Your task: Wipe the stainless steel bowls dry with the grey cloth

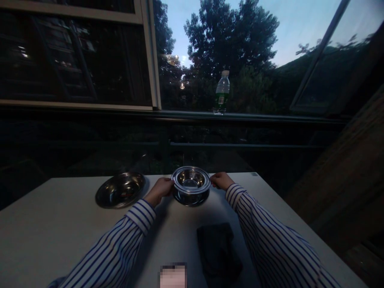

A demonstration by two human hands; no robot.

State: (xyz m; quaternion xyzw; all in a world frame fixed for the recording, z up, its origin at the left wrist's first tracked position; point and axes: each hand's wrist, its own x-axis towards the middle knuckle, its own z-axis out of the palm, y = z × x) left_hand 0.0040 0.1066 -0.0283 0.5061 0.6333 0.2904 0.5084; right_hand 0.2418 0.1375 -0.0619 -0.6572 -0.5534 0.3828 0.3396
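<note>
A shiny round steel bowl [191,199] with a wide flat rim is near the far edge of the white table. Its open top faces up, and the inside looks bare. My left hand [162,189] is closed on the left side of the rim. On the opposite side, the fingers of my right hand [222,181] pinch the rim. Whether the bowl's base touches the tabletop, I cannot tell. A wider, shallow steel basin [121,190] lies to the left of my left hand. Nearer to me, between my forearms, is a crumpled dark cloth [217,252].
The white table [72,236] ends at a dark railing just beyond the bowl. A clear plastic bottle [222,94] with a green label stands on the window ledge [255,118]. At the right hangs a curtain [339,168]. A pixelated pinkish patch covers something at the bottom.
</note>
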